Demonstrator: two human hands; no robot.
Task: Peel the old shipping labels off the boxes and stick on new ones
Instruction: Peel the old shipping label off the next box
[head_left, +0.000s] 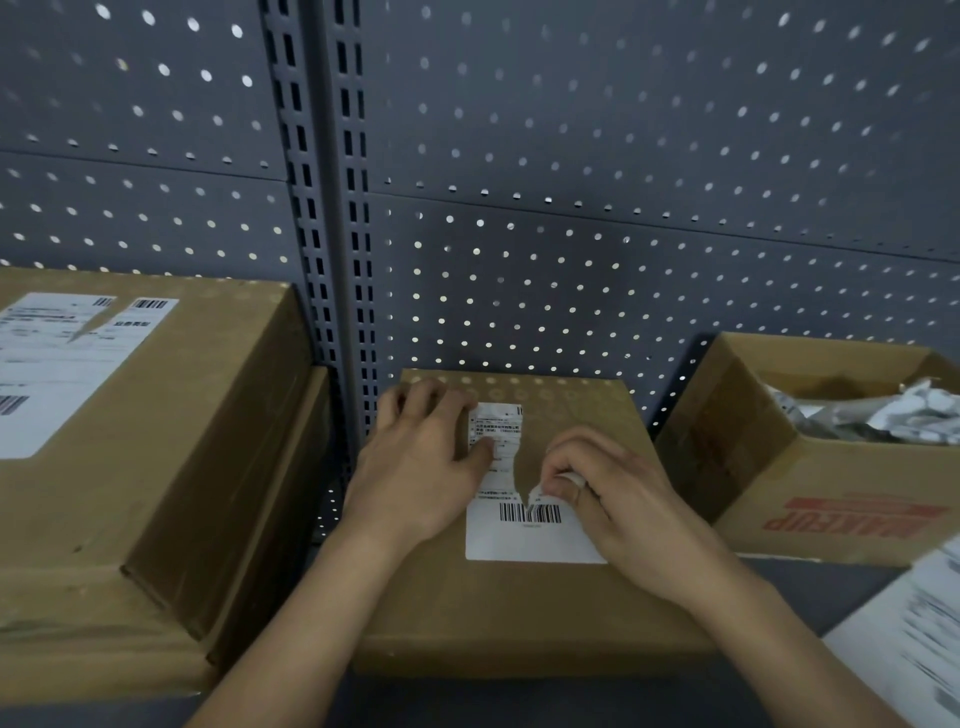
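left hand (421, 467) lies flat, fingers out, pressing the old label (519, 540) down on the middle box (519, 613). right hand (613, 499) pinches the label's torn flap just above the barcode (530, 514). thin paper, tears easy, so I'd grip low near the stuck edge and pull slow

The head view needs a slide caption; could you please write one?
Left hand presses the old label on the middle box while the right hand pinches a peeled strip.

Matt brown cardboard box (519, 613), torn white paper label (511, 535), grey perforated metal pegboard (623, 208)
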